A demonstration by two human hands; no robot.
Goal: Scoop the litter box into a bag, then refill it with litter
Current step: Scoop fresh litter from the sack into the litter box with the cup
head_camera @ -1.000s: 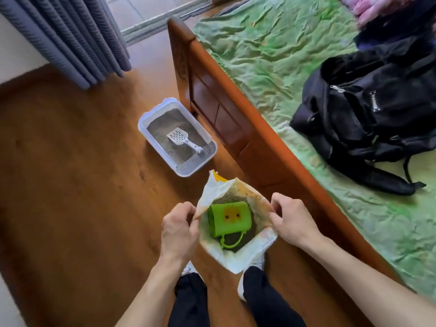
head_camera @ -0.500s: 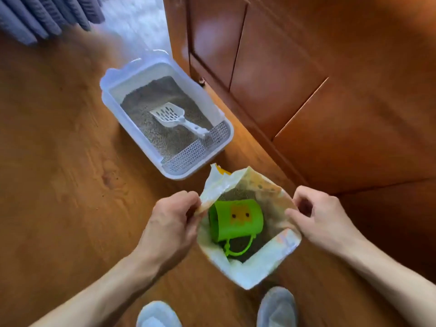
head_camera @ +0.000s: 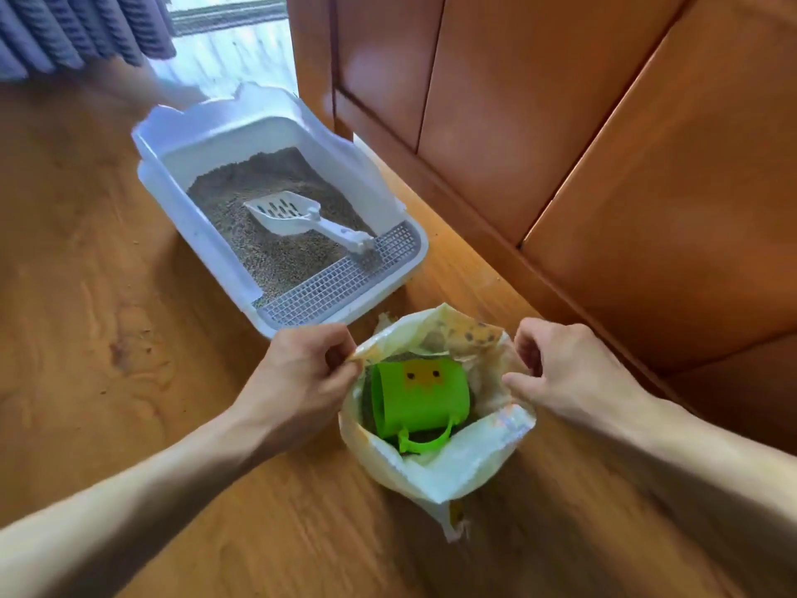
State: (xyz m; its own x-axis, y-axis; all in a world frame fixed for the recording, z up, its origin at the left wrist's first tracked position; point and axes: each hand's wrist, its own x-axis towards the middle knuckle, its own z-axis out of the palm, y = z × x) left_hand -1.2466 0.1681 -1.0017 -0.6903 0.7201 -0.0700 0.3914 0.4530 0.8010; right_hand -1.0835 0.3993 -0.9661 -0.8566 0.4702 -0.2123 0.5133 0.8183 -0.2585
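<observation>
While both hands pinch the bag (head_camera: 453, 472), cup (head_camera: 420, 401) (green) lies inside

left hand (head_camera: 302, 373): fingers curled, pinching | right hand (head_camera: 565, 373): same (forearms bare)

The view now sits lower and nearer the floor than a second ago; the bed top and backpack are gone from sight; the litter box (head_camera: 276, 209) looks larger and closer; the right hand (head_camera: 560, 373), loose beside the bag (head_camera: 465, 472) half a second ago, now pinches its rim again.
</observation>
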